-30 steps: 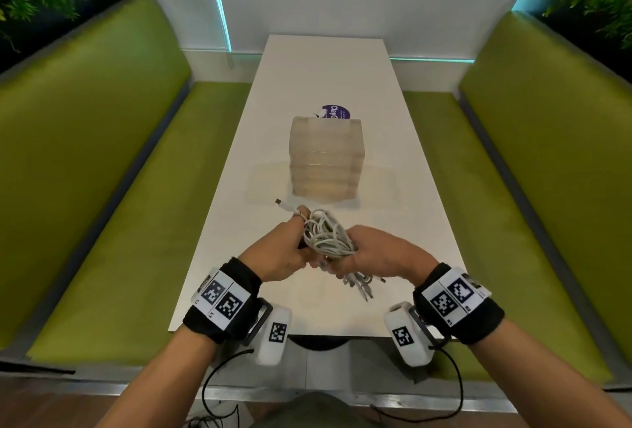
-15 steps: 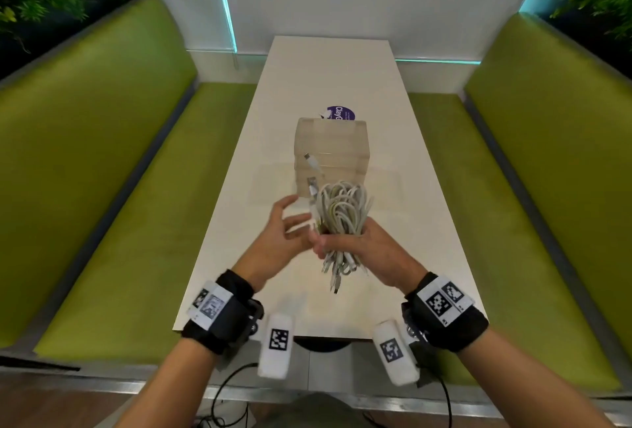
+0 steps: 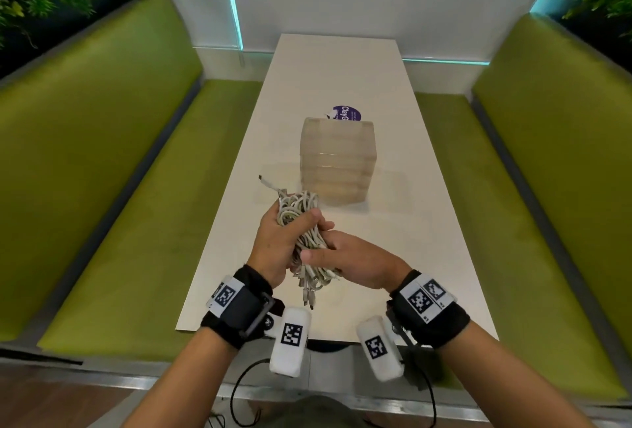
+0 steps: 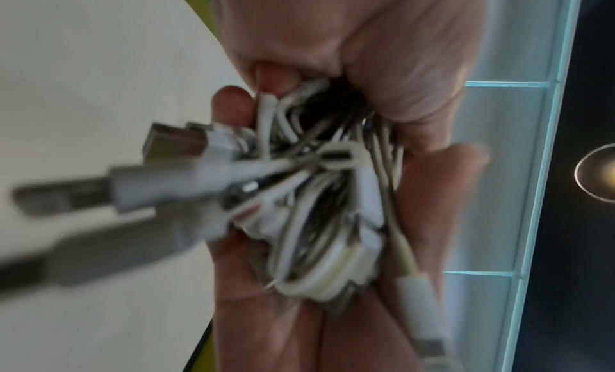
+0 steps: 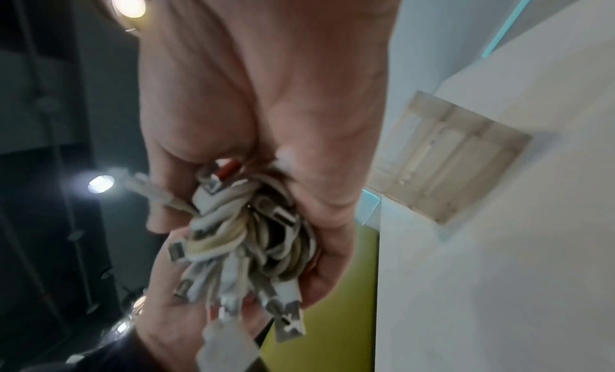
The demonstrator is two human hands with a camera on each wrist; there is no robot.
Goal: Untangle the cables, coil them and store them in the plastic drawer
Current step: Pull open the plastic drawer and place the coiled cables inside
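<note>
A tangled bundle of white cables (image 3: pixel 301 219) hangs in the air above the near part of the white table (image 3: pixel 393 222). My left hand (image 3: pixel 290 232) grips its upper part, fingers wrapped round the loops. My right hand (image 3: pixel 328 253) grips the lower part, where several plug ends dangle. Both wrist views show the cable bundle (image 4: pixel 319 193) (image 5: pixel 253 241) close up, blurred, with palms and fingers closed around it. One plug end sticks out at the upper left. The translucent plastic drawer unit (image 3: pixel 337 159) (image 5: pixel 445 157) stands shut in the middle of the table, just beyond the hands.
A purple round sticker (image 3: pixel 347 113) lies on the table behind the drawer unit. Green benches (image 3: pixel 119 188) (image 3: pixel 547 188) run along both sides. A white wall closes off the far end of the table.
The left hand, open half a second ago, has closed round the top of the bundle. The bundle has dropped lower and leftward, tilted between both hands.
</note>
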